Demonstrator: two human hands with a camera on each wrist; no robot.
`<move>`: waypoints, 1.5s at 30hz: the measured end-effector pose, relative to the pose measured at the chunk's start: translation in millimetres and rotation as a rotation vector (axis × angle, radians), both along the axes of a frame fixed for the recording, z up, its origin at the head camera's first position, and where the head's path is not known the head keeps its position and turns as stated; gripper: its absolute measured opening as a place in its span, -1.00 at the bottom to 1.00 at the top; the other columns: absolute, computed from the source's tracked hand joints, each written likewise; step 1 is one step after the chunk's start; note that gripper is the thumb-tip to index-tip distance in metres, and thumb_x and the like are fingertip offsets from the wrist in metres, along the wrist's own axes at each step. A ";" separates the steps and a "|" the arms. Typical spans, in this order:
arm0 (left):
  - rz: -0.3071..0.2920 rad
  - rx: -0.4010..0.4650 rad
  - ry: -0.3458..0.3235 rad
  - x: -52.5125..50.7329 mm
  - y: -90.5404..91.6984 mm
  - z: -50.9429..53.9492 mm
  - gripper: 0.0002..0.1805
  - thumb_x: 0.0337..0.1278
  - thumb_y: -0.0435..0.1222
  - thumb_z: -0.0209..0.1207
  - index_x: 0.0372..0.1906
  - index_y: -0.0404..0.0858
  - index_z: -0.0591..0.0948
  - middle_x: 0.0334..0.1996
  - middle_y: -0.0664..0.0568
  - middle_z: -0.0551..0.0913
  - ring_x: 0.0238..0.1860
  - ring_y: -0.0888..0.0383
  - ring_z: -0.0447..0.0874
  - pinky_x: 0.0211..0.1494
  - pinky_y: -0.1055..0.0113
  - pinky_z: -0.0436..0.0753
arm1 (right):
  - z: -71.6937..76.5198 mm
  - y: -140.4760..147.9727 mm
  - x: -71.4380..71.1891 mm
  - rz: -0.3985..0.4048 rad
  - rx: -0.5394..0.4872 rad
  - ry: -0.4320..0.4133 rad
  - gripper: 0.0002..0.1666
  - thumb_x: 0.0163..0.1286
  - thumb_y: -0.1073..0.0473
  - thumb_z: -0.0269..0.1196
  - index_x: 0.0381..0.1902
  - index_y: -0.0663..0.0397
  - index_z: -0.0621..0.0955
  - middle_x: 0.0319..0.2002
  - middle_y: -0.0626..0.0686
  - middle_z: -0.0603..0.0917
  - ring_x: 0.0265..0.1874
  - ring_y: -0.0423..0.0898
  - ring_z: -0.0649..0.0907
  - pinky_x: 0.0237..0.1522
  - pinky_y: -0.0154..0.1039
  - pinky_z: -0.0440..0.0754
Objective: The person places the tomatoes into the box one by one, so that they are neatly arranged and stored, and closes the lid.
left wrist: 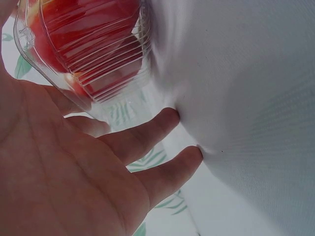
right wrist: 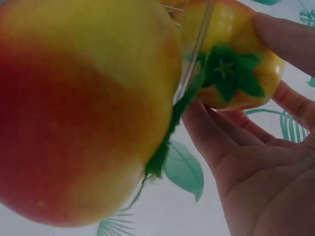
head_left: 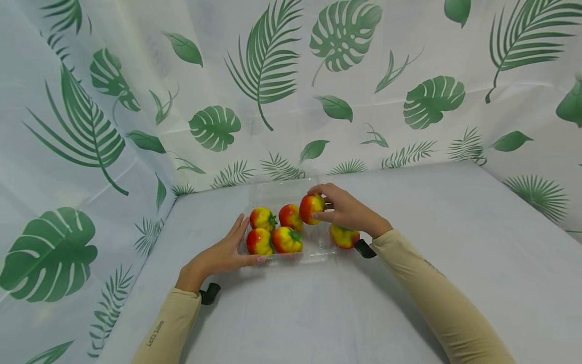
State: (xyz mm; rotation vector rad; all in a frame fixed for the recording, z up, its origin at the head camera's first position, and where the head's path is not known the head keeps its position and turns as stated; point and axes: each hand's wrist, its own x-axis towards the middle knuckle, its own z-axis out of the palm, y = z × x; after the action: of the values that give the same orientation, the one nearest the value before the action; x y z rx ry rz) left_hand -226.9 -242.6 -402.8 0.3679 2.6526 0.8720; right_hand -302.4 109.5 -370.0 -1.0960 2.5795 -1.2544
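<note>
A clear plastic box (head_left: pixel 318 248) holds several red-yellow fruits with green leafy tops, grouped in its left part. My left hand (head_left: pixel 227 254) rests against the box's left side, thumb along the front edge; the left wrist view shows the fingers (left wrist: pixel 140 142) spread, two tips on the cloth. My right hand (head_left: pixel 345 206) grips another fruit (head_left: pixel 311 209) at the box's right part; in the right wrist view thumb and fingers hold this fruit (right wrist: pixel 236 64) with its green top facing the camera. One more fruit (head_left: pixel 344 236) lies outside, against the box's right side, large in the right wrist view.
A pale cloth (head_left: pixel 291 313) covers the table. Behind and to the left hang white sheets (head_left: pixel 291 91) printed with green leaves. Transparent plastic, seemingly the box's lid (head_left: pixel 284 189), extends behind the fruits toward the back sheet.
</note>
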 end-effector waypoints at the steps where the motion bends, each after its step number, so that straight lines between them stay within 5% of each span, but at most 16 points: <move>1: 0.000 0.001 0.000 0.1 -0.1 -0.2 0.42 0.15 0.35 0.39 0.78 -0.11 -0.26 0.75 -0.08 -0.43 0.71 -0.26 -0.14 0.60 -0.32 0.13 | -0.1 -0.4 0.3 0.000 0.009 0.009 -0.38 0.47 0.24 0.42 0.41 0.22 0.49 0.27 0.20 0.55 0.26 0.18 0.59 0.28 0.16 0.64; 26: -0.001 -0.015 0.006 -0.2 0.6 1.4 0.40 0.18 0.31 0.39 0.78 -0.11 -0.26 0.75 -0.08 -0.44 0.71 -0.25 -0.17 0.60 -0.31 0.12 | -10.6 -10.3 0.4 -0.050 0.254 0.114 -0.38 0.46 0.22 0.46 0.41 0.19 0.55 0.31 0.18 0.63 0.33 0.22 0.52 0.42 0.21 0.49; 45: -0.002 -0.005 0.005 -0.1 -0.6 -0.6 0.41 0.17 0.33 0.39 0.78 -0.10 -0.26 0.75 -0.06 -0.45 0.71 -0.23 -0.16 0.60 -0.31 0.11 | -17.7 -14.1 1.2 -0.074 0.297 0.191 -0.34 0.45 0.19 0.45 0.44 0.21 0.55 0.37 0.28 0.57 0.37 0.29 0.50 0.45 0.32 0.38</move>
State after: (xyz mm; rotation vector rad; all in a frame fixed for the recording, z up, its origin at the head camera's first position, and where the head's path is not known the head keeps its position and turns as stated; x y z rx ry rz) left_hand -227.0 -243.2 -403.4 0.3726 2.6581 0.8646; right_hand -301.2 95.4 -387.7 -1.1157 2.8491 -0.7728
